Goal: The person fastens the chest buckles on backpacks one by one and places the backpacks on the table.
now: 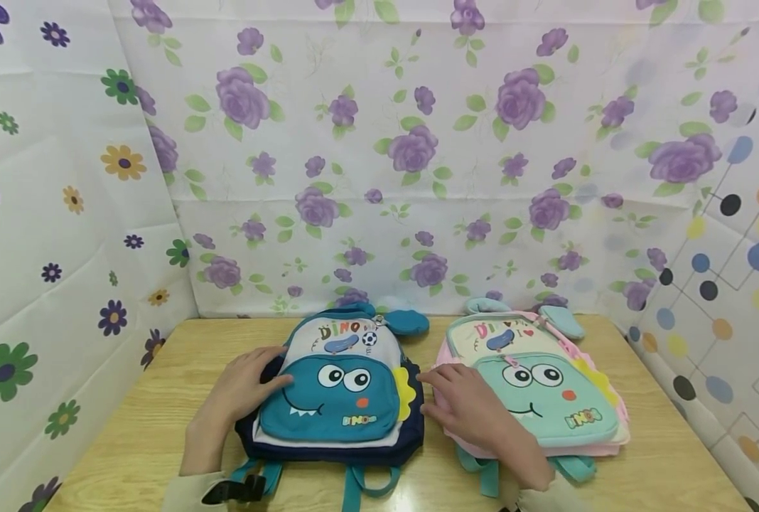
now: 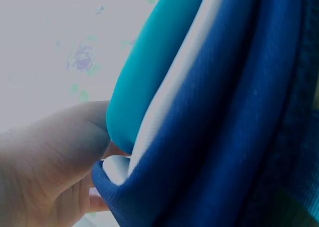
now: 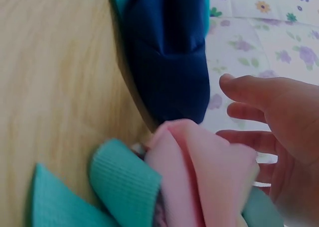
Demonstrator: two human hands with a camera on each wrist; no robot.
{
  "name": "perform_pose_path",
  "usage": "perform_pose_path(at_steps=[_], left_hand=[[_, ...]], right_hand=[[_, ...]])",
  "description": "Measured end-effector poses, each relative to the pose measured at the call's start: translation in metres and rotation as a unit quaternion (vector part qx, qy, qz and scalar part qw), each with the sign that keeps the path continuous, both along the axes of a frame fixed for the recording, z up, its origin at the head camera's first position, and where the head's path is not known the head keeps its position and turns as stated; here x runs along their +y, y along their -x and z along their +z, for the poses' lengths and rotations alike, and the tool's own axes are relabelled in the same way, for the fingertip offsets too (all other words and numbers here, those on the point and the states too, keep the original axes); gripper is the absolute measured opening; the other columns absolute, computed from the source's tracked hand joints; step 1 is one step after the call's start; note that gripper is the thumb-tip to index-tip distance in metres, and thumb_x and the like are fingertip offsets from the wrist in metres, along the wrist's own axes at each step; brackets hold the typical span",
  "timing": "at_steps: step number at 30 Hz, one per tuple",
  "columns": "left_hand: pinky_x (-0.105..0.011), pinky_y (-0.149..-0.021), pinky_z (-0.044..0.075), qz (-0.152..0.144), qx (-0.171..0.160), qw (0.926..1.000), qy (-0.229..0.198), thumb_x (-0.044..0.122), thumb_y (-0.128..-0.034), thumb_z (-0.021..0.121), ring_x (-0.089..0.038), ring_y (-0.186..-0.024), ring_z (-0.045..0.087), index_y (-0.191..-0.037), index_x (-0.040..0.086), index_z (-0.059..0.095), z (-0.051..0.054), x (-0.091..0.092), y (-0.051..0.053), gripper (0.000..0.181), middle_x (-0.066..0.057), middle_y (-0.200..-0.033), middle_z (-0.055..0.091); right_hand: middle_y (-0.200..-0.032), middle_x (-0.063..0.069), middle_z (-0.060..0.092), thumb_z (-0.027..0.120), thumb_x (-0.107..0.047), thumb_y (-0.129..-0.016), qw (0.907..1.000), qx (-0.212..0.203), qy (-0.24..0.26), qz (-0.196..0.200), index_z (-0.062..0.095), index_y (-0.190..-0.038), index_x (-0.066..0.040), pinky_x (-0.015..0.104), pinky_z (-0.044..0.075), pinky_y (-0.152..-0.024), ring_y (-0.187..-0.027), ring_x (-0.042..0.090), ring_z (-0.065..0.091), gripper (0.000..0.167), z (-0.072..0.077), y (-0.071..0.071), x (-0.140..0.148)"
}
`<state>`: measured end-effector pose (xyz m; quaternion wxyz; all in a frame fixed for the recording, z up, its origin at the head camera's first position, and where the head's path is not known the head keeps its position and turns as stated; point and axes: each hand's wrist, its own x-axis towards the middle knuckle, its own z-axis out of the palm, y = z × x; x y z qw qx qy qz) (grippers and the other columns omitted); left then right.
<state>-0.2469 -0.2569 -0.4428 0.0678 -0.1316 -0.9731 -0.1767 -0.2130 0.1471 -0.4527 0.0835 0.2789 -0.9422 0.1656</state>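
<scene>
A blue backpack (image 1: 335, 398) with a teal dinosaur-face pocket lies front up on the table. My left hand (image 1: 241, 384) rests along its left side, thumb over the edge of the front pocket; its fingertips are partly hidden by the bag. The left wrist view shows this hand (image 2: 55, 157) against the teal pocket and navy side. Between the two bags is my right hand (image 1: 472, 405), fingers spread and loosely bent, pointing at the blue bag's right side. It holds nothing; a gap shows between this hand (image 3: 279, 122) and the navy side in the right wrist view.
A pink and mint backpack (image 1: 555, 405) with a similar face lies on the right, partly under my right forearm. Straps from both bags hang toward the front of the wooden table (image 1: 155, 398). Patterned cloth (image 1: 379, 142) walls the back and both sides.
</scene>
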Motion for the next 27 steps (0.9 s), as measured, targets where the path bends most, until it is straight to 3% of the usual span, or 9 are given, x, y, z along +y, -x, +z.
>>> perform_pose_path(at_steps=[7, 15, 21, 27], left_hand=[[-0.064, -0.107, 0.036, 0.008, -0.019, 0.9998, 0.004, 0.049, -0.0942, 0.063, -0.046, -0.130, 0.049, -0.141, 0.008, 0.054, -0.004, -0.004, 0.001, 0.063, -0.021, -0.142, 0.054], [-0.067, -0.106, 0.035, 0.048, -0.072, 0.9963, -0.001, 0.062, -0.0936, 0.055, -0.051, -0.133, 0.043, -0.146, 0.007, 0.048, -0.006, -0.011, 0.003, 0.076, -0.023, -0.148, 0.047], [-0.068, -0.105, 0.035, 0.058, -0.102, 0.9931, 0.000, 0.067, -0.0936, 0.050, -0.052, -0.133, 0.043, -0.149, 0.005, 0.044, -0.007, -0.015, 0.004, 0.083, -0.028, -0.146, 0.046], [-0.067, -0.106, 0.035, 0.072, -0.168, 0.9829, -0.020, 0.072, -0.0928, 0.045, -0.051, -0.136, 0.041, -0.151, 0.005, 0.039, -0.007, -0.015, 0.004, 0.089, -0.029, -0.148, 0.044]], right_hand=[[-0.126, -0.001, 0.064, 0.066, -0.046, -0.093, 0.9997, -0.015, -0.012, 0.011, 0.062, -0.134, -0.021, 0.048, 0.046, -0.101, -0.122, 0.024, 0.056, 0.047, -0.006, 0.002, -0.010], [-0.128, -0.002, 0.062, 0.061, -0.053, -0.094, 0.9988, -0.045, -0.021, -0.002, 0.059, -0.137, -0.023, 0.047, 0.046, -0.100, -0.119, 0.022, 0.055, 0.052, -0.006, 0.000, -0.013], [-0.130, -0.001, 0.061, 0.060, -0.053, -0.095, 0.9988, -0.043, -0.022, 0.000, 0.059, -0.137, -0.023, 0.047, 0.044, -0.104, -0.121, 0.021, 0.053, 0.052, -0.006, 0.000, -0.015], [-0.127, -0.001, 0.060, 0.062, -0.050, -0.095, 0.9992, -0.032, -0.022, 0.007, 0.062, -0.133, -0.024, 0.049, 0.044, -0.101, -0.119, 0.023, 0.053, 0.046, -0.010, 0.001, -0.018]])
